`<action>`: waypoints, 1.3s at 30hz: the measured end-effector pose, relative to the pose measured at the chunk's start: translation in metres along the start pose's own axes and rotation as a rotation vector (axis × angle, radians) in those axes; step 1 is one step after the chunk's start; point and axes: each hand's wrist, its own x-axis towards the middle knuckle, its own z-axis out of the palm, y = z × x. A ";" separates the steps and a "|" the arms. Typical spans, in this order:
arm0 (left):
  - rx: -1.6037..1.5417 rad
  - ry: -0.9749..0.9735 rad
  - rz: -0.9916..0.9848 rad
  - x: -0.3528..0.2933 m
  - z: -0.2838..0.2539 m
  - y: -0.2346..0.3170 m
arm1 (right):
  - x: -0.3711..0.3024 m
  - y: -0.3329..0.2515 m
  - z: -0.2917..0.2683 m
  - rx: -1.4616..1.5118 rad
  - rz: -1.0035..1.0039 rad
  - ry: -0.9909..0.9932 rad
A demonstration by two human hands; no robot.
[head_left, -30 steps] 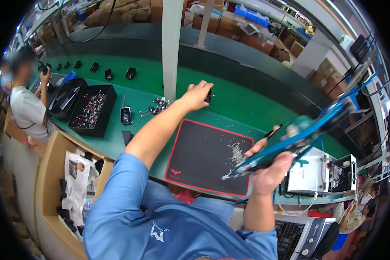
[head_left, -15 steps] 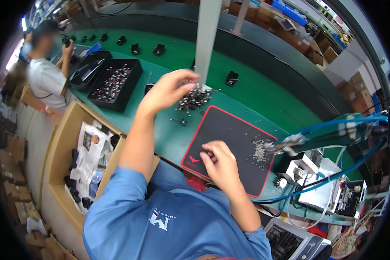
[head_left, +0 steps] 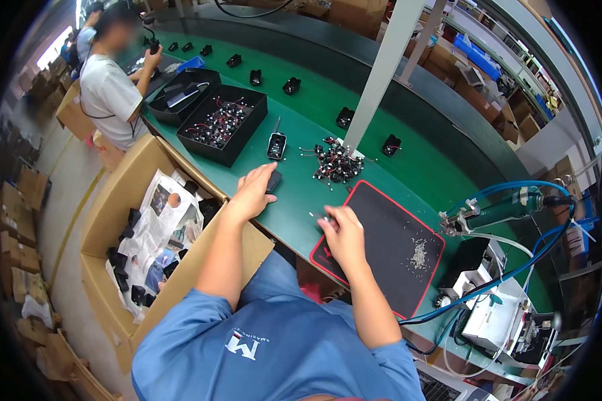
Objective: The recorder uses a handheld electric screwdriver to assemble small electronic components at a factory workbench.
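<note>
Driver let go, my right hand (head_left: 344, 235) now pinches a small part at the mat (head_left: 381, 247) edge, left fingers (head_left: 255, 190) grasping a black piece (head_left: 272, 180).

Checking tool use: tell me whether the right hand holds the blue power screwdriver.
No: the right hand rests at the black mat's edge, while the blue screwdriver hangs apart.

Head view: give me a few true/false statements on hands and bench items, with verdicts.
1. The left hand rests on a small dark part on the green bench. True.
2. The right hand grips the hanging screwdriver. False: the hand is at the black mat's left edge, apart from the tool.
3. A heap of small wired parts lies beyond the mat. True.
4. The black tray is empty. False: it holds wired parts.
</note>
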 end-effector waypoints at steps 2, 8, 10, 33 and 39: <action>-0.039 0.015 0.026 0.001 -0.007 0.013 | -0.036 -0.005 -0.026 -0.011 0.043 0.057; -0.483 -0.124 0.424 -0.024 0.018 0.093 | -0.113 -0.006 -0.074 -0.419 0.047 0.300; -0.434 -0.144 0.575 -0.031 0.037 0.123 | -0.127 0.000 -0.077 -0.460 0.086 0.324; -0.391 -0.200 0.792 -0.033 0.096 0.155 | -0.110 -0.014 -0.068 -0.258 0.021 0.328; -0.409 -0.201 0.779 -0.033 0.097 0.155 | -0.107 -0.016 -0.068 -0.437 -0.014 0.256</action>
